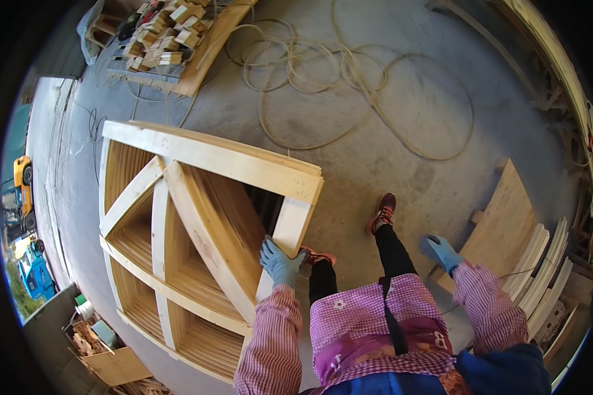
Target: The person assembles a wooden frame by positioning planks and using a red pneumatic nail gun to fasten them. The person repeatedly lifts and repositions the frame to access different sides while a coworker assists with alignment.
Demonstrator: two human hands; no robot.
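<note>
A stack of pale wooden frames (237, 163) with straight and curved braces stands on the floor at my left. My left hand (282, 262), in a blue work glove, grips the right-hand side piece of the nearest frame, its fingers curled over the edge into the opening. My right hand (443, 252), gloved the same way, hangs in the air to the right of my legs with nothing in it. Its fingers look loosely stretched and slightly blurred. It is nearest to a plywood sheet (502, 220) that leans beside white-edged boards.
Loops of pale hose (356, 76) lie across the concrete floor ahead. Small wood blocks (168, 36) are heaped at the far left. Several long boards (540, 270) stand at my right. A box of wood scraps (115, 365) sits at the lower left, and vehicles stand outside.
</note>
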